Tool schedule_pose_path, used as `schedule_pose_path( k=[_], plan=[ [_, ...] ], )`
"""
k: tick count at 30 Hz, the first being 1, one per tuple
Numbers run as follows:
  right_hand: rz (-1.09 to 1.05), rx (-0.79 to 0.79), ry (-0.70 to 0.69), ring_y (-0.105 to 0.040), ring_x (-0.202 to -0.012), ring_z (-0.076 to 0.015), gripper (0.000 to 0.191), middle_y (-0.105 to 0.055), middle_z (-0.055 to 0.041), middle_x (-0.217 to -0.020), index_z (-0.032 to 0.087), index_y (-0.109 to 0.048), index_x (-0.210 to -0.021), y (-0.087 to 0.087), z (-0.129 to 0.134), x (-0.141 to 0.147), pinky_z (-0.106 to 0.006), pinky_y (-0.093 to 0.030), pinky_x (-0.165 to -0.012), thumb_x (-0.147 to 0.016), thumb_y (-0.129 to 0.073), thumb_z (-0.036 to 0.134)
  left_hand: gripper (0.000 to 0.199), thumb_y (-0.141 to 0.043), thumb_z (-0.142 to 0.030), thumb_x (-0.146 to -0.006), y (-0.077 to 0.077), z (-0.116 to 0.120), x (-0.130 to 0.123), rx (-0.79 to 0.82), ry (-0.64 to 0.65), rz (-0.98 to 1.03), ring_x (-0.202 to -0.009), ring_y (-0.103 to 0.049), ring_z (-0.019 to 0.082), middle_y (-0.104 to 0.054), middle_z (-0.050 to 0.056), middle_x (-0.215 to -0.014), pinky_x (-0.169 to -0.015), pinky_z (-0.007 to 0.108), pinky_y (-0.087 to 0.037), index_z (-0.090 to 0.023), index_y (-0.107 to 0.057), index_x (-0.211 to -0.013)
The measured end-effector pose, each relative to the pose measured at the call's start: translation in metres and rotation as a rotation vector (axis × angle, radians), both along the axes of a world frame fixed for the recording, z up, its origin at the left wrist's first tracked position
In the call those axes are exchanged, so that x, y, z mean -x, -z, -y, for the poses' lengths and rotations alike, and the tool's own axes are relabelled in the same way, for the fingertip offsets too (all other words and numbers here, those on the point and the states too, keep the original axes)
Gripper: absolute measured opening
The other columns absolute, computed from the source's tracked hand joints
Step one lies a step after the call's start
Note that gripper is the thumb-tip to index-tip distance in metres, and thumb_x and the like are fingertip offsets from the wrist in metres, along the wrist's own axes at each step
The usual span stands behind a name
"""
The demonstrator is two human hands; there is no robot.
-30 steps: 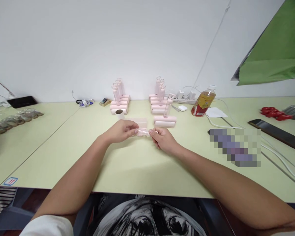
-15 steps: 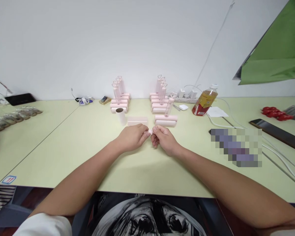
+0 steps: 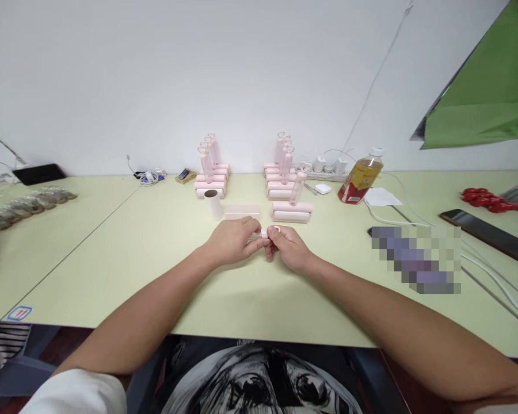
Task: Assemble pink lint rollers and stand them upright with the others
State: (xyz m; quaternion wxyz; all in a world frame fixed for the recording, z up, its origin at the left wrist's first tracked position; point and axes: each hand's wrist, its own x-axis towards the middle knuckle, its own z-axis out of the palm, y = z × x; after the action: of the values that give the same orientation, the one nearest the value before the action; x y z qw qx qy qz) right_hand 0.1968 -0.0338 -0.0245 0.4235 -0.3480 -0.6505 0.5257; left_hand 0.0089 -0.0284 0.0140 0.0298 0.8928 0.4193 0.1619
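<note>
Between my hands is a small clear handle with a pale pink end [image 3: 264, 234], like the lint roller handles standing behind it. My left hand [image 3: 232, 240] is closed around the clear part, hiding most of it. The fingers of my right hand [image 3: 291, 248] pinch the pink end, where a small loop shows. Just beyond my left hand lies a flat pale pink piece [image 3: 242, 211], and a cardboard-cored white roll [image 3: 213, 204] stands upright to its left. Past my right hand rests a pink lint roller [image 3: 292, 211] with its clear handle upward.
Two rows of pink lint rollers [image 3: 210, 190] stand toward the wall. On the right are a drink bottle [image 3: 360, 177], a power strip [image 3: 328, 175], white cables, a dark phone [image 3: 492, 234] and red items [image 3: 486, 199]. Bagged items [image 3: 30, 208] lie far left.
More of the clear handle now shows between my hands. My right fingers have shifted slightly on the pink end, and its loop has come into view.
</note>
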Motion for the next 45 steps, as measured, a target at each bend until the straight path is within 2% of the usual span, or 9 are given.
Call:
schedule_pose_path(
  k=[5, 10, 15, 17, 21, 26, 33, 38, 45],
  plan=[
    [-0.026, 0.007, 0.007, -0.057, -0.049, -0.0128, 0.06, -0.06, -0.0021, -0.055, 0.018, -0.056, -0.065, 0.0, -0.001, 0.002, -0.026, -0.047, -0.053, -0.085, -0.049, 0.074, 0.037, -0.047, -0.054, -0.092, 0.003, -0.001, -0.002, 0.043, -0.004, 0.1, -0.073, -0.062, 0.019, -0.067, 0.004, -0.084, -0.06, 0.029, -0.039, -0.019, -0.06, -0.092],
    [-0.172, 0.152, 0.04, -0.055, -0.044, -0.0126, 0.061, -0.06, -0.0014, -0.057, 0.018, -0.056, -0.067, 0.005, -0.011, -0.002, -0.027, -0.047, -0.045, -0.08, -0.052, 0.077, 0.034, -0.043, -0.047, -0.094, -0.005, -0.005, 0.004, 0.138, -0.058, 0.575, -0.064, -0.052, 0.014, -0.056, -0.001, -0.068, -0.061, 0.027, -0.041, -0.019, -0.052, -0.079],
    [-0.118, 0.105, 0.099, -0.053, -0.043, -0.0116, 0.063, -0.058, -0.0007, -0.056, 0.018, -0.056, -0.065, 0.005, -0.016, -0.006, -0.025, -0.045, -0.041, -0.075, -0.056, 0.08, 0.013, -0.052, -0.03, -0.082, -0.021, -0.019, 0.031, 0.231, -0.098, 0.87, -0.058, -0.046, 0.011, -0.049, -0.003, -0.072, -0.054, 0.026, -0.039, -0.021, -0.051, -0.091],
    [-0.098, 0.105, 0.096, -0.053, -0.044, -0.0117, 0.065, -0.058, -0.0009, -0.057, 0.017, -0.057, -0.065, 0.005, -0.015, -0.005, -0.025, -0.045, -0.041, -0.074, -0.055, 0.082, 0.022, -0.057, -0.024, -0.074, -0.027, -0.024, 0.042, 0.263, -0.109, 0.922, -0.057, -0.045, 0.009, -0.049, -0.003, -0.079, -0.051, 0.024, -0.039, -0.022, -0.048, -0.094],
    [-0.054, 0.101, 0.075, -0.054, -0.047, -0.0116, 0.065, -0.058, -0.0017, -0.059, 0.017, -0.057, -0.067, 0.006, -0.012, -0.002, -0.025, -0.046, -0.042, -0.076, -0.052, 0.081, 0.033, -0.067, -0.03, -0.07, -0.038, -0.023, 0.058, 0.238, -0.214, 0.713, -0.064, -0.05, 0.009, -0.058, 0.002, -0.101, -0.058, 0.025, -0.045, -0.022, -0.061, -0.101],
    [-0.037, 0.087, 0.077, -0.055, -0.048, -0.0115, 0.064, -0.058, -0.0016, -0.06, 0.017, -0.057, -0.067, 0.006, -0.012, -0.002, -0.025, -0.046, -0.044, -0.077, -0.051, 0.081, 0.035, -0.068, -0.037, -0.071, -0.051, -0.018, 0.075, 0.287, -0.481, 0.432, -0.072, -0.059, 0.016, -0.068, 0.005, -0.098, -0.061, 0.027, -0.048, -0.024, -0.075, -0.102],
    [-0.036, 0.085, 0.074, -0.055, -0.048, -0.0114, 0.065, -0.058, -0.0019, -0.062, 0.017, -0.057, -0.067, 0.008, -0.014, -0.002, -0.025, -0.046, -0.045, -0.076, -0.052, 0.081, 0.044, -0.069, -0.031, -0.068, -0.059, -0.015, 0.092, 0.441, -0.607, 0.431, -0.059, -0.062, 0.014, -0.072, 0.005, -0.096, -0.055, 0.027, -0.05, -0.023, -0.068, -0.112],
    [-0.014, 0.068, 0.082, -0.054, -0.048, -0.0114, 0.062, -0.057, -0.0013, -0.059, 0.017, -0.057, -0.067, 0.011, -0.015, -0.003, -0.026, -0.046, -0.046, -0.08, -0.052, 0.077, 0.038, -0.074, -0.03, -0.066, -0.052, -0.022, 0.082, 0.268, -0.71, 0.45, -0.065, -0.065, 0.018, -0.071, 0.004, -0.085, -0.056, 0.027, -0.048, -0.021, -0.062, -0.101],
    [0.037, 0.013, 0.092, -0.052, -0.048, -0.0109, 0.054, -0.054, 0.0011, -0.054, 0.018, -0.056, -0.064, 0.011, -0.014, -0.004, -0.024, -0.045, -0.047, -0.081, -0.058, 0.069, 0.037, -0.074, -0.036, -0.069, -0.024, -0.038, 0.068, 0.139, -0.657, 0.317, -0.073, -0.066, 0.022, -0.069, 0.003, -0.081, -0.059, 0.029, -0.045, -0.024, -0.052, -0.097]
  ],
)
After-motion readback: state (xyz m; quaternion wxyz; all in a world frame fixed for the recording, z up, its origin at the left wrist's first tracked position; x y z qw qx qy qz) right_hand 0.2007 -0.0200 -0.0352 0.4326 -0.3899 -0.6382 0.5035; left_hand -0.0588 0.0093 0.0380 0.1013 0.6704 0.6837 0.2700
